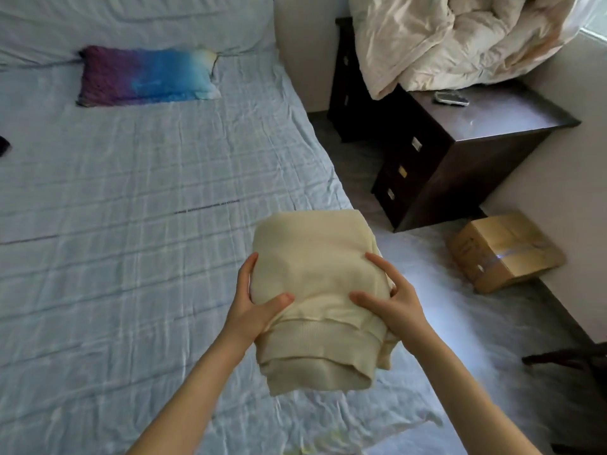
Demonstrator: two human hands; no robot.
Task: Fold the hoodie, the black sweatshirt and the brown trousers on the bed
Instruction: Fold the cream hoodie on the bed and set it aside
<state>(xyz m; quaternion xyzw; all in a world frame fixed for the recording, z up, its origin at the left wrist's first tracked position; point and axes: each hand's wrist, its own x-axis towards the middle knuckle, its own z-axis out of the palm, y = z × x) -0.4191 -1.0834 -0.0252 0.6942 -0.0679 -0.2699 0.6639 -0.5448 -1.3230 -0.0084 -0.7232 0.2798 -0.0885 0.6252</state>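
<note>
Left hand, right hand grip hoodie (underside hidden).

One camera only. It sits on the person's head and looks forward and down across the bed, near its right edge. The left hand, the right hand and the hoodie are close below; the pillow is far.

hoodie: matt cream knit cloth, ribbed hem. bed sheet: thin creased cloth. dresser: dark semi-gloss wood, metal pulls. box: matt cardboard, glossy tape.
</note>
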